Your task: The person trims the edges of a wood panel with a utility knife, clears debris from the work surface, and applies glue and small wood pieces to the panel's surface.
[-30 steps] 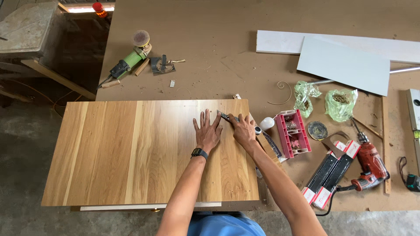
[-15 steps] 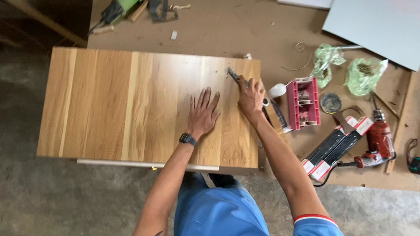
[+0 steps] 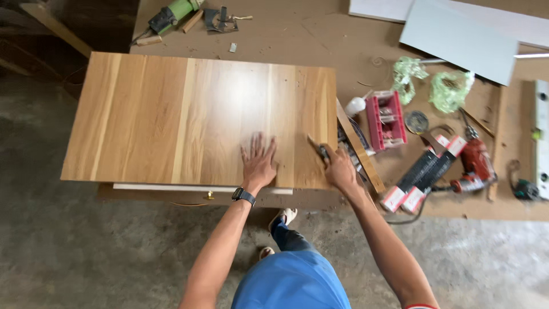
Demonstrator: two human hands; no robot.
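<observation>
head view, near to far. nearest the camera, the person's blue clothing and one shoe above a grey concrete floor (image 3: 74, 257). left hand (image 3: 258, 163), wristwatch (image 3: 243, 195) on its wrist, lies flat and fully open, fingers spread, palm down on the wooden panel (image 3: 189, 114) close to the panel's near edge; it grasps nothing. right hand (image 3: 338, 169) is curled closed around a small dark hand tool (image 3: 319, 149), whose tip points away from the person and rests on the panel just inside its near right corner; the tool's exact kind cannot be told. the panel, oak-coloured with lengthwise strips, lies flat on the brown workbench (image 3: 320, 46), extending left and away from both hands; a white edge shows under its near side. a narrow wooden strip (image 3: 359, 149) leans along the panel's right edge, just beside the right hand. right of the hand, well apart from the panel: two black-and-red cartridges (image 3: 426, 174) side by side, a red power drill (image 3: 474, 166), a red plastic case (image 3: 386, 119) and a white bottle (image 3: 354, 106). farther off, two green crumpled plastic bags (image 3: 452, 91) and grey-white boards (image 3: 457, 40). at the far edge, beyond the panel, a green angle grinder (image 3: 171, 14) and a small metal part (image 3: 217, 17).
</observation>
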